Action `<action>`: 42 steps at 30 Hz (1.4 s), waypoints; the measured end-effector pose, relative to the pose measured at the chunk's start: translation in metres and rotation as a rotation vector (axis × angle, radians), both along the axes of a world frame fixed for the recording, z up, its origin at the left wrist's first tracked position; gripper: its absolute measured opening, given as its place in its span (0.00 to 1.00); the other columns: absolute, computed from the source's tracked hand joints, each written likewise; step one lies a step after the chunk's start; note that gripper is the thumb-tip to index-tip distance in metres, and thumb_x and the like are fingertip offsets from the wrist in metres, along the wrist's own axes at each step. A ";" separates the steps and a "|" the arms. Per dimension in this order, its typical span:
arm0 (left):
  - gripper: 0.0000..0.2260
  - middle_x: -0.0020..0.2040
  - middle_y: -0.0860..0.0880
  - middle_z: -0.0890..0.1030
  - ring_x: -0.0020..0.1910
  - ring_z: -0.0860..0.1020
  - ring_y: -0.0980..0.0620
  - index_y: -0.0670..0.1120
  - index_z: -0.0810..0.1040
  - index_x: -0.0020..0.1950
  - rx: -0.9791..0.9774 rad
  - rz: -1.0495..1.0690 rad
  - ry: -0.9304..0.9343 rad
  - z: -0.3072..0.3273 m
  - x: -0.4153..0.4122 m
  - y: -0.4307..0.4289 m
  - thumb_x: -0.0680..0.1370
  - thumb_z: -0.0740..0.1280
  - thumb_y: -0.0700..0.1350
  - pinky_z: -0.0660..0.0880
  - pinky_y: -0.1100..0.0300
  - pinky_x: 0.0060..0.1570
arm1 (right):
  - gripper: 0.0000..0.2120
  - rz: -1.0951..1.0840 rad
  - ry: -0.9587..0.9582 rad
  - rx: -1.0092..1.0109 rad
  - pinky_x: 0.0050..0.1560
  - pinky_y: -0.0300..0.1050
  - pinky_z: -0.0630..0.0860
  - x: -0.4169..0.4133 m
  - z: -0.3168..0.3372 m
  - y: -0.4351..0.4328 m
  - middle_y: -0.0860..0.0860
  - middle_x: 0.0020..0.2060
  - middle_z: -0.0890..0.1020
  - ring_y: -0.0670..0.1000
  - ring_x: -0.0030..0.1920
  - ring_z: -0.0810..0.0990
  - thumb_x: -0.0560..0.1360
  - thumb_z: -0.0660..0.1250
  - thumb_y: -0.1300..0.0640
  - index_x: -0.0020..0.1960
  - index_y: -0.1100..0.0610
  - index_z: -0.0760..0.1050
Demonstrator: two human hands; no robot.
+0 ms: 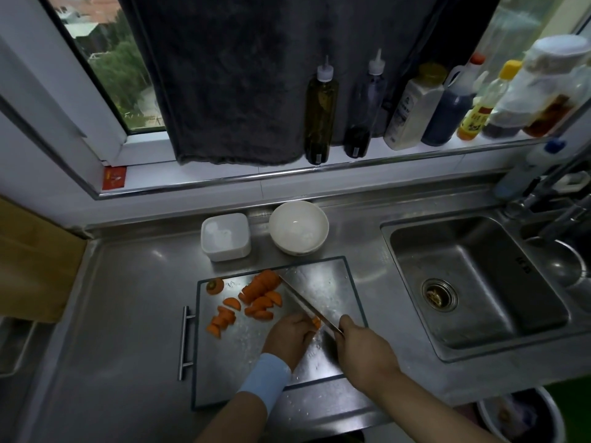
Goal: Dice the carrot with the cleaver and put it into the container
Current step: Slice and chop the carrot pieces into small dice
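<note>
Left fingers (302, 318) curled on a carrot piece (316, 322); right fingers (346, 322) apparently clenched round the cleaver (305, 303).

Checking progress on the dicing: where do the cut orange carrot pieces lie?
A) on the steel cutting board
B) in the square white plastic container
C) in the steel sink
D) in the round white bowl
A: the orange carrot pieces lie on the steel cutting board; no orange shows in the square white plastic container.
</note>
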State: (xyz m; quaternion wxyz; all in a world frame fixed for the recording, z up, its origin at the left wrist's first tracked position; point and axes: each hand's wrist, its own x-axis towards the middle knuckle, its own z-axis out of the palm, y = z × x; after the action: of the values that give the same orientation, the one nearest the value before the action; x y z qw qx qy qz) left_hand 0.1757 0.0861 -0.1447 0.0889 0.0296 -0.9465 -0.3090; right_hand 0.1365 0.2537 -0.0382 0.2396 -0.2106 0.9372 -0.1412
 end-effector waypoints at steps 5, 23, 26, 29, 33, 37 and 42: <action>0.02 0.43 0.51 0.83 0.39 0.80 0.54 0.48 0.86 0.41 -0.006 0.008 -0.013 0.000 -0.002 -0.001 0.70 0.74 0.42 0.76 0.65 0.45 | 0.02 0.038 0.031 0.061 0.35 0.44 0.68 0.014 0.006 0.002 0.51 0.43 0.81 0.52 0.35 0.73 0.81 0.56 0.57 0.51 0.51 0.63; 0.07 0.41 0.50 0.82 0.37 0.80 0.52 0.47 0.86 0.40 0.026 -0.020 0.003 -0.008 -0.002 -0.004 0.72 0.68 0.46 0.77 0.65 0.39 | 0.05 -0.065 -0.141 0.054 0.37 0.40 0.72 0.000 -0.010 -0.006 0.53 0.45 0.81 0.52 0.41 0.79 0.78 0.60 0.60 0.52 0.54 0.70; 0.04 0.40 0.50 0.82 0.37 0.80 0.52 0.47 0.86 0.39 0.035 -0.020 0.004 -0.008 -0.002 -0.003 0.70 0.70 0.42 0.77 0.65 0.39 | 0.03 -0.084 -0.135 0.038 0.41 0.45 0.76 0.001 -0.017 -0.014 0.53 0.45 0.81 0.53 0.42 0.80 0.79 0.60 0.57 0.49 0.51 0.66; 0.04 0.41 0.51 0.82 0.38 0.80 0.54 0.47 0.86 0.40 0.037 -0.018 0.025 -0.009 -0.001 -0.003 0.69 0.71 0.41 0.75 0.68 0.42 | 0.05 -0.080 -0.132 0.022 0.41 0.45 0.76 0.001 -0.020 -0.017 0.53 0.44 0.81 0.53 0.43 0.80 0.79 0.58 0.58 0.47 0.50 0.63; 0.04 0.41 0.51 0.81 0.41 0.76 0.56 0.47 0.85 0.39 0.078 0.025 0.033 -0.013 0.001 -0.003 0.68 0.74 0.39 0.74 0.66 0.43 | 0.05 -0.078 -0.117 0.008 0.29 0.38 0.66 0.002 -0.018 -0.007 0.48 0.36 0.75 0.50 0.36 0.75 0.81 0.58 0.56 0.47 0.50 0.64; 0.05 0.43 0.50 0.81 0.43 0.77 0.56 0.45 0.85 0.40 0.143 -0.008 0.044 -0.016 -0.001 -0.004 0.68 0.75 0.36 0.75 0.66 0.47 | 0.08 -0.077 -0.131 0.027 0.26 0.35 0.60 0.008 -0.014 0.007 0.45 0.33 0.71 0.47 0.32 0.72 0.80 0.57 0.59 0.44 0.50 0.63; 0.04 0.44 0.51 0.82 0.41 0.78 0.55 0.47 0.85 0.42 0.088 -0.019 0.015 -0.009 0.000 -0.005 0.70 0.75 0.39 0.75 0.67 0.46 | 0.05 -0.092 -0.087 0.028 0.27 0.36 0.60 0.009 -0.004 0.008 0.46 0.35 0.74 0.46 0.33 0.72 0.81 0.58 0.56 0.45 0.51 0.66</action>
State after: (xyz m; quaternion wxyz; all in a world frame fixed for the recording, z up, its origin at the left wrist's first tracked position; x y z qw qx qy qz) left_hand 0.1759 0.0807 -0.1541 0.0919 0.0222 -0.9315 -0.3511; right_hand 0.1455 0.2617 -0.0422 0.2763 -0.1576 0.9365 -0.1478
